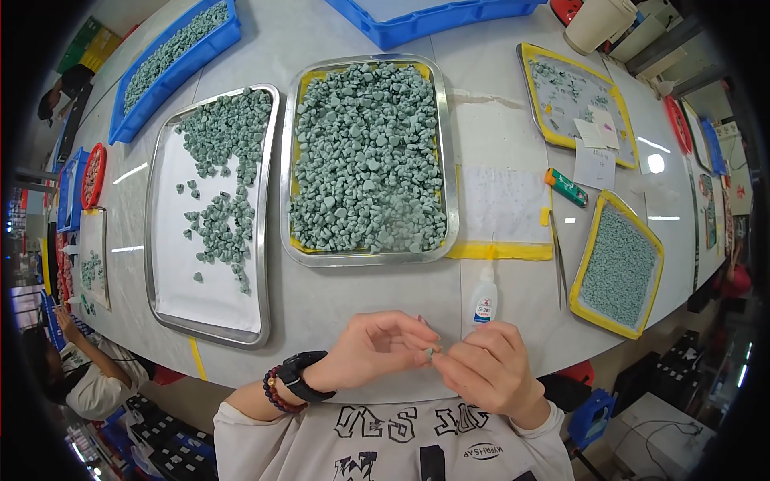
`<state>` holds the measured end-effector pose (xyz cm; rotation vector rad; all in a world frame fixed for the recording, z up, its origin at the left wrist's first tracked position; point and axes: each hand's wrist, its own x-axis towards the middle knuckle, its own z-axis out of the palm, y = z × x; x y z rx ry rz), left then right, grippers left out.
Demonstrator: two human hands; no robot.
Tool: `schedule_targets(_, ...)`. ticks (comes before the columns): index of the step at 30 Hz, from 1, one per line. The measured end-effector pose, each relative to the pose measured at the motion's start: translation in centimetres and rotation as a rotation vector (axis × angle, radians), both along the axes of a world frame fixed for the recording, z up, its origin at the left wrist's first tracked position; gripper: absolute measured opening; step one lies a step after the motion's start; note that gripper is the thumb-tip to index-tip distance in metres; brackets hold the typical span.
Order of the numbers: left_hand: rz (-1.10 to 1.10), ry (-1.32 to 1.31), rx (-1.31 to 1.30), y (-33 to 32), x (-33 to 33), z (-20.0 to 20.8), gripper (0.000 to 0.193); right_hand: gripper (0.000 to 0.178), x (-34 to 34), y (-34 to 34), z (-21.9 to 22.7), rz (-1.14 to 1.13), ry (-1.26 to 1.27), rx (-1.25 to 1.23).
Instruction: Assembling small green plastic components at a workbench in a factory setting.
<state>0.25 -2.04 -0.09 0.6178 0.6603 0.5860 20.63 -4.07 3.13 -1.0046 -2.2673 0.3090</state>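
Note:
My left hand (377, 346) and my right hand (491, 370) meet close in front of my body, above the near edge of the table. Between their fingertips is a small grey-green piece (434, 349), pinched from both sides and mostly covered by the fingers. Just beyond my right hand a white glue bottle (484, 298) stands with its thin nozzle pointing away. Ahead, a metal tray (365, 260) is heaped with small grey-green pieces. To its left, another metal tray (210, 333), lined with white paper, carries looser piles of similar pieces.
Tweezers (559, 268) lie right of a yellow-edged sheet (509, 208). Beside them are a green-and-orange packet (566, 187) and a yellow-rimmed tray (579, 309) of tiny pieces. Blue trays (172, 74) (449, 22) line the far side. A co-worker's arm (92, 349) shows at left.

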Motion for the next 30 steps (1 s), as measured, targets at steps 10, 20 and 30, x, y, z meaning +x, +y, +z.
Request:
schedule_targets(10,0.029,0.019,0.095,-0.4,0.1,0.0,0.024,0.021,-0.3,-0.2,0.5,0.024,-0.143,0.066)
schedule_targets(20,-0.020,-0.120,-0.016,0.2,-0.3,0.4,0.036,0.025,-0.3,-0.4,-0.6,-0.125,0.216,-0.141)
schedule_targets(30,0.074,-0.024,0.189,-0.8,0.0,-0.3,0.036,0.023,-0.7,-0.6,-0.4,-0.138,0.312,-0.357)
